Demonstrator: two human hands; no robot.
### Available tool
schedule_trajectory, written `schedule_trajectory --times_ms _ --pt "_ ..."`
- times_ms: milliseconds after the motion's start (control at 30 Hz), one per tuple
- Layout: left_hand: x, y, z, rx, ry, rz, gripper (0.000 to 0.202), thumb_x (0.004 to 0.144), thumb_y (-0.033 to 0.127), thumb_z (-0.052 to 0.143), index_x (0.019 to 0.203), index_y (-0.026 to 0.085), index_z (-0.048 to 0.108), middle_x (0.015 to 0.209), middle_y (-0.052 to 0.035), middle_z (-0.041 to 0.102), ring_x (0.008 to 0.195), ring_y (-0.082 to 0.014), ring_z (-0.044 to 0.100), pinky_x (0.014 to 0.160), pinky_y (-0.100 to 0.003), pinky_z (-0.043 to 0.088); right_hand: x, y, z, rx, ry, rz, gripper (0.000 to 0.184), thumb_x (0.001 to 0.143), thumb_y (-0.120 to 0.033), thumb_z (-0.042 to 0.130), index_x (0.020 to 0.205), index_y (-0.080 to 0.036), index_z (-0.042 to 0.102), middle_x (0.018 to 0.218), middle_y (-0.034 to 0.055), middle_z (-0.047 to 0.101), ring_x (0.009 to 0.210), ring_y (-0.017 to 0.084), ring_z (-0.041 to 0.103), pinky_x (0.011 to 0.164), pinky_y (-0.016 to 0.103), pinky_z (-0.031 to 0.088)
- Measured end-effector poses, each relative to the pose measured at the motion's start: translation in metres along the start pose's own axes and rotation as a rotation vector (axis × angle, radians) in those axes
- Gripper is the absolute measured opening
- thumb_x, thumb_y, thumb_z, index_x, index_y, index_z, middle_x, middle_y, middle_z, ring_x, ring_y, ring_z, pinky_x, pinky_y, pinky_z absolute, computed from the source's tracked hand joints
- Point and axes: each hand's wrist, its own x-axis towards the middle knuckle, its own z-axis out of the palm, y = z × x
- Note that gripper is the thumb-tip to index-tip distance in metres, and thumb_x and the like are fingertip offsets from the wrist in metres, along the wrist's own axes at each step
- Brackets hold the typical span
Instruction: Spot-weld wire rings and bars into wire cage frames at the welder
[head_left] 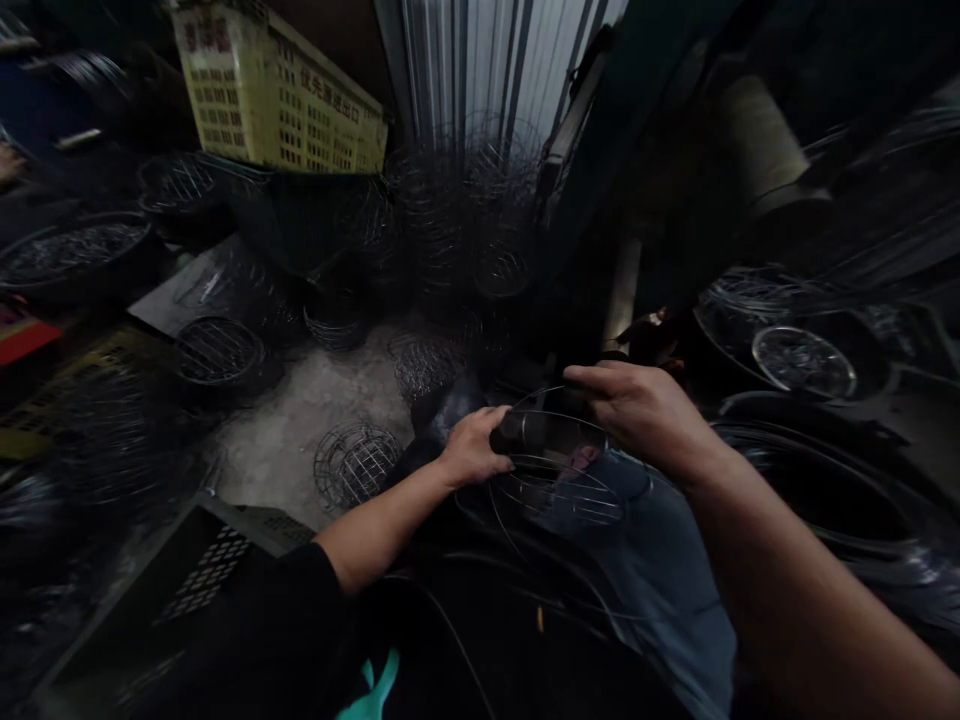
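My left hand (478, 447) is curled with thumb and fingers on the near-left rim of a round wire basket (592, 500), which has thin hoops and a grid of parallel wires. Across from it, my right hand (630, 400) is closed at the basket's right side, fingers pinched by a thin wire hoop. The basket is tilted over my lap, above blue-grey trousers (667, 560). A long thin wire curves down from it. Dim light hides exactly where each fingertip meets the wire.
Another wire basket (360, 465) lies on the concrete floor to the left. A green crate (150, 610) stands at lower left, a yellow crate (292, 100) at the back. Stacked wire rings (435, 230) stand behind. Machinery (622, 290) and a tub with wire parts (810, 360) are at right.
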Motion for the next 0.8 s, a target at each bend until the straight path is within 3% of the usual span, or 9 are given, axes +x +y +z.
schedule_trajectory --times_ms 133,267,467,567,800 --pt "0.016 0.019 -0.012 0.034 0.039 0.226 0.07 0.064 0.016 0.072 0.132 0.018 0.057 0.132 -0.0118 0.058 0.124 -0.0274 0.052 0.11 -0.039 0.036 -0.007 0.012 -0.022 0.305 0.111 -0.017 0.021 0.083 -0.032 0.062 0.095 -0.023 0.076 0.083 0.0025 0.07 0.072 0.016 0.065 0.065 0.027 0.05" --pt "0.045 0.041 -0.02 0.137 0.064 0.387 0.067 0.069 0.013 0.064 0.135 0.02 0.055 0.132 -0.0106 0.058 0.126 -0.0268 0.05 0.112 -0.041 0.032 -0.02 0.034 -0.036 0.456 0.271 0.12 0.025 0.078 -0.047 0.07 0.087 -0.025 0.077 0.088 0.0034 0.07 0.076 0.019 0.066 0.065 0.029 0.052" --pt "0.085 0.058 -0.015 0.146 0.034 0.421 0.042 0.071 0.014 0.065 0.11 0.027 0.073 0.133 -0.0088 0.057 0.128 -0.0306 0.045 0.111 -0.048 0.031 -0.034 0.069 -0.015 0.596 0.373 0.242 0.023 0.074 -0.046 0.075 0.081 -0.024 0.076 0.083 0.004 0.067 0.073 0.018 0.062 0.059 0.026 0.048" --pt "0.097 0.063 -0.006 0.125 -0.005 0.419 0.033 0.07 0.014 0.067 0.098 0.028 0.076 0.134 -0.0083 0.056 0.129 -0.0307 0.044 0.111 -0.048 0.031 -0.033 0.079 0.0 0.577 0.508 0.275 0.021 0.075 -0.043 0.074 0.076 -0.022 0.074 0.077 0.0031 0.064 0.069 0.016 0.059 0.059 0.027 0.047" --pt "0.112 0.07 0.006 0.152 -0.042 0.407 0.032 0.069 0.013 0.068 0.094 0.03 0.077 0.138 -0.006 0.055 0.132 -0.0334 0.041 0.114 -0.053 0.023 -0.023 0.09 0.019 0.51 0.797 0.296 0.018 0.077 -0.037 0.073 0.075 -0.019 0.069 0.072 0.0013 0.061 0.065 0.015 0.056 0.061 0.028 0.045"
